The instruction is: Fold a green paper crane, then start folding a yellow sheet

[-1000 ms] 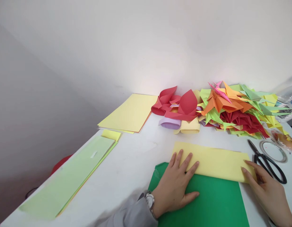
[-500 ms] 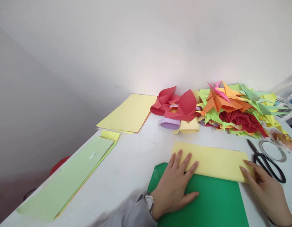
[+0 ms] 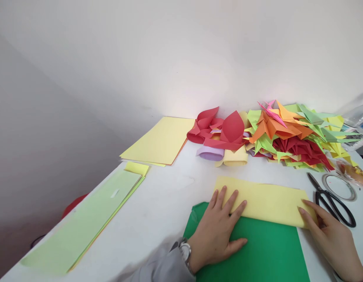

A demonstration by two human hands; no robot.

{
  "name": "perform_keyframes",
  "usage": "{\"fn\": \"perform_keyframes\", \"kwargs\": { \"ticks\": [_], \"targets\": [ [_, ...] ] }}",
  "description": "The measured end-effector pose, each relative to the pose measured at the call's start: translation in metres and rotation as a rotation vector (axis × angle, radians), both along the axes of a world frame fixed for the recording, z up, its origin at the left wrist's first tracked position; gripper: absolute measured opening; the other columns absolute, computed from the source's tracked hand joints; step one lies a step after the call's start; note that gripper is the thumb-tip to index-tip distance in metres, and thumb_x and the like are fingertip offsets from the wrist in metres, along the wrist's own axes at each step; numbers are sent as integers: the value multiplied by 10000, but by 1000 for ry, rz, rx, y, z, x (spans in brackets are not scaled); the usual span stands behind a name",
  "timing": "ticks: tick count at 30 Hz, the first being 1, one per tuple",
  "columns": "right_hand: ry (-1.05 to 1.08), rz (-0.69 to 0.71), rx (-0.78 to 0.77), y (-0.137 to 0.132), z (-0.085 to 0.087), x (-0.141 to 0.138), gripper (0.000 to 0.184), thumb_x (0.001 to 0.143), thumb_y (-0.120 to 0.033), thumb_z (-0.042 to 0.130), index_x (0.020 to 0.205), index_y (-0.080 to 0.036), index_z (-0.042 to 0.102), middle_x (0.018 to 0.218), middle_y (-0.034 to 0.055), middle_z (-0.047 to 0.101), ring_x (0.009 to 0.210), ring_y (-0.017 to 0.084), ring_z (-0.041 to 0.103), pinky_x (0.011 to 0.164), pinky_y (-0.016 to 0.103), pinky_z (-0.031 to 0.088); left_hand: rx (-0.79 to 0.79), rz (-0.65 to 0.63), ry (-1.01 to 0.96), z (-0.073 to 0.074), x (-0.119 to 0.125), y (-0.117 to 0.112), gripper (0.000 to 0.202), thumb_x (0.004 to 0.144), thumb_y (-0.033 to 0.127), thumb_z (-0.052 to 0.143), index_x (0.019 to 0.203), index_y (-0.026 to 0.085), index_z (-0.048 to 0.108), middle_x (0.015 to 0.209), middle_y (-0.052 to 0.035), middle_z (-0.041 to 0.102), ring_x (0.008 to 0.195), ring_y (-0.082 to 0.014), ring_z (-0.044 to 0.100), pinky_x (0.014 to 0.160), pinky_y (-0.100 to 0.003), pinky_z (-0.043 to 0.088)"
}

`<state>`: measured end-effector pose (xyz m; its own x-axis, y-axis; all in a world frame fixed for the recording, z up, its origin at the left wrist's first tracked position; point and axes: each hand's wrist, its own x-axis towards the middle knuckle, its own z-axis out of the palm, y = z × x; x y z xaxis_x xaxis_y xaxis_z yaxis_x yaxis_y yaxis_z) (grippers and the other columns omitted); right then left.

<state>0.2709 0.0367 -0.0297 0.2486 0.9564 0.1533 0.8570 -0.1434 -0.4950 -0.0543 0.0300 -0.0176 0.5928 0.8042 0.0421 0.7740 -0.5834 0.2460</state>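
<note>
Viewing from my end, head cam. Pale yellow paper strip [image 3: 266, 201] lies flat front right on the table [image 3: 160, 199], its near edge overlapping the far part of a green sheet [image 3: 266, 250]. Strip looks folded along that near edge; I can't count layers.

Left hand [image 3: 216, 235]: palm down, fingers spread, fingertips on the strip's left part, palm and thumb over the green. Watch [image 3: 185, 250] on that wrist, grey sleeve [image 3: 163, 268] behind it. Right hand [image 3: 331, 235]: thumb and forefinger at the strip's right end, other fingers curled under. Can't tell from here whether it's a pinch or only a press.

Scissors [image 3: 328, 196] just beyond the right hand, blades together, black handles toward me. Clear ring [image 3: 353, 193] beside them, looks like a tape roll; small plastic packet [image 3: 353, 174] behind that. Clear bottle [image 3: 359, 119] cut off at the right edge.

Far side by the wall [image 3: 140, 58]: heap of pointed folded paper [image 3: 289, 137], mostly orange, green, dark red, yellow. Left of it, red paper pieces [image 3: 232, 129] over a lilac loop [image 3: 210, 153] and a cream loop [image 3: 236, 157].

Far left of those, yellow sheets [image 3: 158, 141] stacked flat, orange peeking out below. Nearer me, long light-green strips [image 3: 87, 223] along the table's left edge.
</note>
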Motion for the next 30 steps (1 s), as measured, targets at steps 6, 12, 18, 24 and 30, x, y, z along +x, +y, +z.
{"fn": "perform_keyframes", "kwargs": {
  "ticks": [6,12,18,24,30],
  "targets": [
    [-6,-5,-18,0,-1,1,683,727,-752,485,1070,-208,716,719,42,708,462,194,567,461,326,456,86,19,74,0,3,3,628,927,478,496,1482,247,313,1524,-131,360,1394,-433,275,1083,-607,303],
    [-14,13,-11,0,-2,2,654,761,-715,477,1076,-195,716,604,8,650,407,173,530,462,320,458,335,-42,142,-7,-5,12,427,962,172,435,1389,158,437,1412,-143,513,1310,-376,449,1040,-548,386],
    [-5,27,6,0,-1,2,599,781,-672,471,1058,-205,726,691,25,701,422,171,551,466,319,467,490,-85,128,-1,-11,15,361,987,128,349,1317,122,497,1332,-140,587,1255,-307,527,1037,-485,404],
    [-2,32,25,1,1,0,599,781,-671,470,1035,-196,734,649,24,693,407,171,544,445,315,467,504,-93,134,-2,-9,15,375,989,109,310,1310,111,504,1316,-144,600,1228,-291,555,1015,-465,421],
    [-29,62,35,0,-3,2,580,807,-659,463,1058,-206,723,769,38,738,398,158,534,447,315,480,453,-78,188,-7,-10,8,405,992,120,290,1356,122,469,1353,-149,572,1263,-286,523,1019,-459,409]
  ]
}}
